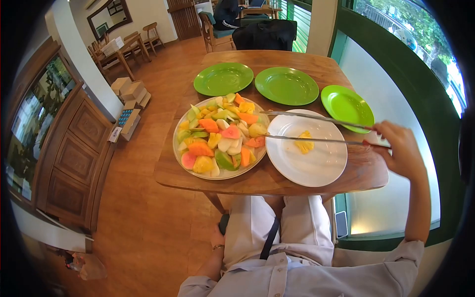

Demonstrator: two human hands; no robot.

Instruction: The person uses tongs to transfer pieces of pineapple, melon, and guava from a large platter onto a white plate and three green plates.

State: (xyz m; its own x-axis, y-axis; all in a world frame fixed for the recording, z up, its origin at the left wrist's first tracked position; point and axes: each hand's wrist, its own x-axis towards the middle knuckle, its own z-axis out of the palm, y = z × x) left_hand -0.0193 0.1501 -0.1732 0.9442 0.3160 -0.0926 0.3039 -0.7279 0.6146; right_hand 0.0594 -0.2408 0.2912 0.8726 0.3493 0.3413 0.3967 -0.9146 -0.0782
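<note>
My right hand [398, 143] is closed around the handle end of long metal tongs [321, 141]. The tongs reach left over a white plate [307, 173], their two arms apart and their tips at the right edge of a fruit pile. A yellow pineapple piece [305, 142] lies on the white plate, close to the lower tong arm. Mixed cut fruit [222, 143] in orange, green, white, pink and yellow heaps on a large round platter [176, 153]. My left hand [217, 237] hangs low beside my left thigh, away from the table; its fingers do not show clearly.
Two larger green plates [223, 79] [287, 86] and a smaller green plate [348, 109] line the far side of the wooden table [217, 185]. A chair with a black item [264, 35] stands beyond. Windows run along the right; cardboard boxes [131, 94] sit at left.
</note>
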